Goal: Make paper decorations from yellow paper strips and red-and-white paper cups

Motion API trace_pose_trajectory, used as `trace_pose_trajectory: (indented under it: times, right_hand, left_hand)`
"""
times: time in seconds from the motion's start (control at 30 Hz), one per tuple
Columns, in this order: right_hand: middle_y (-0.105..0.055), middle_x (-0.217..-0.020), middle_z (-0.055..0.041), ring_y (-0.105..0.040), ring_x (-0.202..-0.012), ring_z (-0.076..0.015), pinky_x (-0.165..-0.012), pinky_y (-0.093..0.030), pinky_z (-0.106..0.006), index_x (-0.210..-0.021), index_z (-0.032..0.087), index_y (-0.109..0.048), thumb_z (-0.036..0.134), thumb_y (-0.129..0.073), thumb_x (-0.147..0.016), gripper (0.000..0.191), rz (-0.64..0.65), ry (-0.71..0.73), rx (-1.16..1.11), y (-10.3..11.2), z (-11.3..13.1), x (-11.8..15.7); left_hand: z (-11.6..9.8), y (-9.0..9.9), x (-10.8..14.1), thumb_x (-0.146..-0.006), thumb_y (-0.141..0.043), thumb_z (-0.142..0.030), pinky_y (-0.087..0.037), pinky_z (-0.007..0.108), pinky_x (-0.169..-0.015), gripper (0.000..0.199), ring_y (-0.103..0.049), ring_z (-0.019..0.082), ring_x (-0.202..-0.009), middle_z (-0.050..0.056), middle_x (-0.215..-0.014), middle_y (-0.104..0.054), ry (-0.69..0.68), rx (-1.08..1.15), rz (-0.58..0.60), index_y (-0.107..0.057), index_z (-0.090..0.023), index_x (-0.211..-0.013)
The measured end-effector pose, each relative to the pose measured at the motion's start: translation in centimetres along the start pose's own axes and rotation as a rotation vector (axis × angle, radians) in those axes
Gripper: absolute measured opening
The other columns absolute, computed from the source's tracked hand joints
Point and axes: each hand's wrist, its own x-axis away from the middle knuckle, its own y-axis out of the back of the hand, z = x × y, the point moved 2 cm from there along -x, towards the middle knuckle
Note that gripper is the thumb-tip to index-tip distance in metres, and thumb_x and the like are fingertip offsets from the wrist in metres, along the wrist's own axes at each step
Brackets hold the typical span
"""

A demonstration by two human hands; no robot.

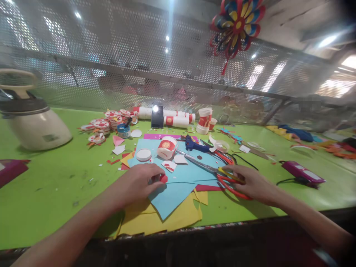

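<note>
My left hand (144, 178) is over the blue paper (180, 181), its fingers curled around a small red piece (163, 178) whose kind I cannot make out. My right hand (250, 181) has its fingers on the yellow and orange-red handles of a pair of scissors (205, 165), blades pointing left across the paper. Near the blade tips lies a cut red-and-white paper cup (167, 147) on its side. White cut scraps (169, 166) and a round white disc (144, 154) lie beside it. Yellow sheets (167, 218) stick out below the blue paper.
Behind the paper are a blue glue gun (194, 144), a phone (157, 118), stacked paper cups (204, 120) and a blue jar (123, 130). Red-and-white paper crafts (102, 124) sit to the left, near a large beige flask (39, 126). A purple device (303, 172) lies right.
</note>
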Motion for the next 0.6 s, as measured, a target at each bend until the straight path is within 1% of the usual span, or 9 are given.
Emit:
trace_pose_trajectory:
  times: [0.07, 0.17, 0.23, 0.3, 0.4, 0.5, 0.6]
  right_hand:
    - [-0.065, -0.08, -0.0073, -0.059, -0.068, -0.0214, -0.06, -0.044, -0.03, -0.123, 0.015, -0.057, 0.018, -0.05, -0.073, 0.05, -0.011, 0.018, 0.013, -0.1, 0.2, -0.7]
    - [-0.067, -0.096, -0.0109, -0.061, -0.08, -0.0238, -0.068, -0.046, -0.033, -0.121, 0.015, -0.058, 0.021, -0.052, -0.076, 0.046, -0.029, 0.08, 0.044, -0.3, 0.2, -1.1]
    - [-0.066, -0.101, -0.0114, -0.061, -0.086, -0.0249, -0.072, -0.047, -0.034, -0.12, 0.017, -0.059, 0.022, -0.052, -0.079, 0.042, -0.061, 0.113, 0.064, -0.6, 0.3, -1.0]
    - [-0.066, -0.1, -0.0115, -0.06, -0.089, -0.0261, -0.074, -0.047, -0.035, -0.118, 0.018, -0.06, 0.024, -0.053, -0.081, 0.038, -0.103, 0.121, 0.103, -0.7, 0.8, -0.8]
    - [-0.067, -0.095, -0.0116, -0.059, -0.089, -0.0288, -0.073, -0.046, -0.038, -0.114, 0.018, -0.062, 0.024, -0.056, -0.082, 0.033, -0.142, 0.122, 0.18, -0.8, 2.3, -0.9]
    - [-0.067, -0.095, -0.0111, -0.058, -0.089, -0.0289, -0.072, -0.045, -0.038, -0.112, 0.019, -0.062, 0.021, -0.053, -0.084, 0.03, -0.134, 0.164, 0.187, -0.8, 3.8, -1.7]
    - [-0.066, -0.097, -0.0116, -0.057, -0.092, -0.0283, -0.073, -0.044, -0.038, -0.11, 0.018, -0.062, 0.016, -0.048, -0.085, 0.029, -0.112, 0.188, 0.175, -0.9, 4.6, -2.5]
  left_hand:
    - [0.0, -0.1, -0.1, -0.084, -0.049, -0.033, -0.04, 0.027, -0.067, 0.021, -0.056, 0.017, -0.074, 0.003, -0.082, -0.065, 0.006, 0.001, 0.002, -0.065, -0.02, -0.09]
    - [0.1, -0.1, -0.1, -0.085, -0.049, -0.035, -0.04, 0.028, -0.068, 0.023, -0.055, 0.018, -0.075, 0.004, -0.083, -0.064, 0.011, -0.015, 0.013, -0.065, -0.02, -0.09]
    - [0.1, -0.2, -0.2, -0.085, -0.049, -0.034, -0.04, 0.028, -0.068, 0.022, -0.055, 0.018, -0.076, 0.005, -0.084, -0.063, 0.008, -0.03, 0.026, -0.065, -0.019, -0.089]
    - [0.1, -0.2, -0.2, -0.085, -0.049, -0.034, -0.04, 0.028, -0.069, 0.022, -0.054, 0.018, -0.076, 0.005, -0.085, -0.063, 0.013, -0.04, 0.034, -0.065, -0.019, -0.089]
    - [0.0, -0.2, -0.3, -0.085, -0.05, -0.035, -0.04, 0.028, -0.068, 0.023, -0.054, 0.018, -0.076, 0.005, -0.086, -0.063, 0.019, -0.041, 0.041, -0.065, -0.019, -0.089]
    - [-0.3, 0.0, -0.2, -0.085, -0.049, -0.034, -0.04, 0.028, -0.068, 0.022, -0.054, 0.017, -0.075, 0.005, -0.085, -0.063, 0.011, -0.039, 0.036, -0.066, -0.019, -0.089]
    - [-0.5, 0.1, 0.0, -0.086, -0.049, -0.033, -0.039, 0.028, -0.066, 0.021, -0.054, 0.017, -0.074, 0.004, -0.081, -0.063, 0.005, -0.033, 0.026, -0.065, -0.02, -0.087]
